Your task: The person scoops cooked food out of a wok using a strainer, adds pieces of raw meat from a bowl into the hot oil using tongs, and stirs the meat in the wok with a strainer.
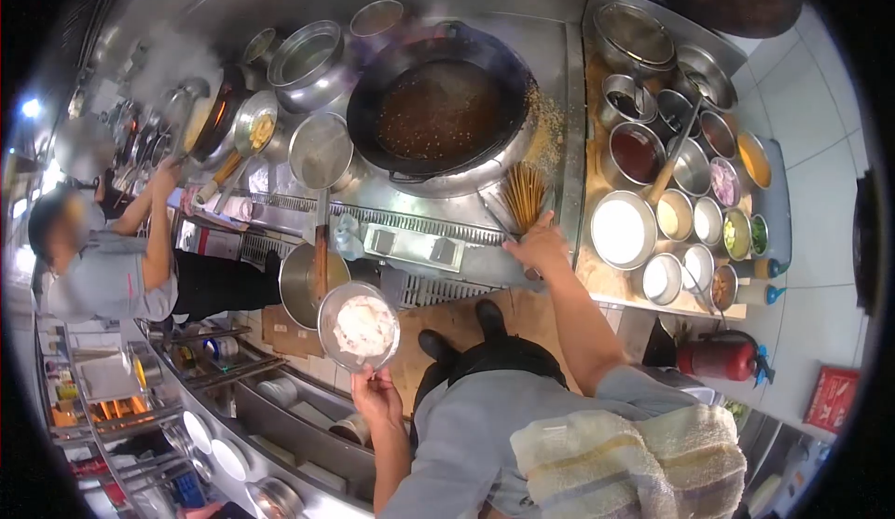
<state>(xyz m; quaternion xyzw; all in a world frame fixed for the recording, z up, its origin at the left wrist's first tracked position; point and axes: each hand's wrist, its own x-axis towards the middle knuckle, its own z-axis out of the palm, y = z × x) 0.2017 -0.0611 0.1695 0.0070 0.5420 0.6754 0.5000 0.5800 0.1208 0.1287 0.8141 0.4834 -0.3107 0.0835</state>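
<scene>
Bowl [386, 356] sat in left hand [377, 396], fingers grasping its near rim; mouth faced up, showing pale food [364, 325]; outline round, so long axis could not be told. Right hand [544, 247] was at lower end of bristled brush [525, 194]; whether fingers gripped it, could not tell. Beyond bowl: larger pot [296, 288], strainer [320, 150] with handle toward bowl. Farther out, wok [447, 109] held brown liquid; containers of ingredients stood on counter [583, 249] at right.

Lettering, lower right of the frame — white marks on a red panel [833, 398] — too small to read; none legible.
</scene>
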